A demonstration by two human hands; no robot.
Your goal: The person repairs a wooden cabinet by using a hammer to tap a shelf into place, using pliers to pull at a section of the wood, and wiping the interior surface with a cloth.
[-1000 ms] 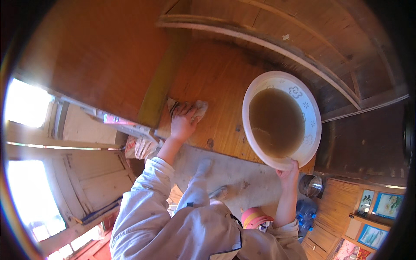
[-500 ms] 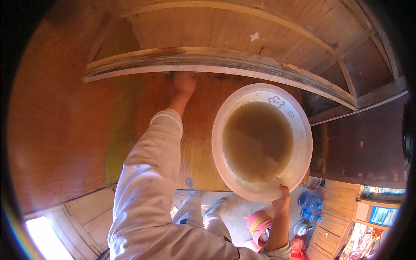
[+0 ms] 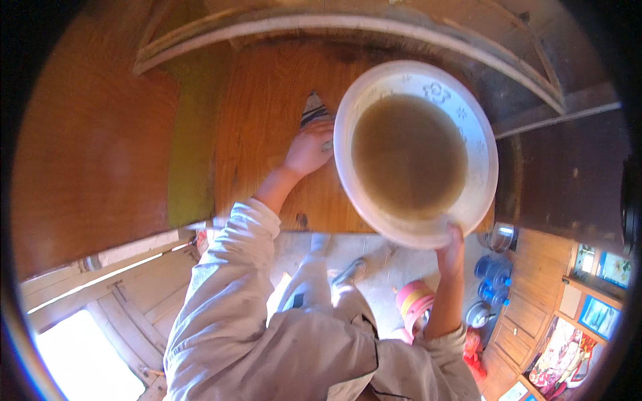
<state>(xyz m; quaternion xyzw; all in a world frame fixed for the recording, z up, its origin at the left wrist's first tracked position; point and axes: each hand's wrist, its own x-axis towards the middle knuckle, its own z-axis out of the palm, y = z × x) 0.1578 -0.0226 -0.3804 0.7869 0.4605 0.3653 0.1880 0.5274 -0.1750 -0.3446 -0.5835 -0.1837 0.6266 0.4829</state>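
Note:
My right hand (image 3: 452,246) grips the near rim of a white plastic basin (image 3: 483,194) with grey flower prints on its inner wall. Murky brown water (image 3: 409,157) fills much of the basin, which looks tilted slightly toward me. Beside its left rim, my left hand (image 3: 311,148) is closed on a striped cloth (image 3: 314,109). A pale, dark-striped corner of that cloth sticks out beyond the fingers. The cloth lies on an orange-brown wooden surface (image 3: 251,140); the hand covers the rest of it. The basin's underside is hidden.
A pale wooden ledge (image 3: 321,23) arches across the far side. On the floor to the right are a pink and yellow round container (image 3: 414,301), blue water jugs (image 3: 493,271) and a metal kettle (image 3: 479,314). Wooden cabinets (image 3: 528,294) stand beyond them.
My left hand has come back from under the ledge toward the basin, and the striped cloth now shows. My right hand still holds the basin. The whole view has shifted, showing more floor.

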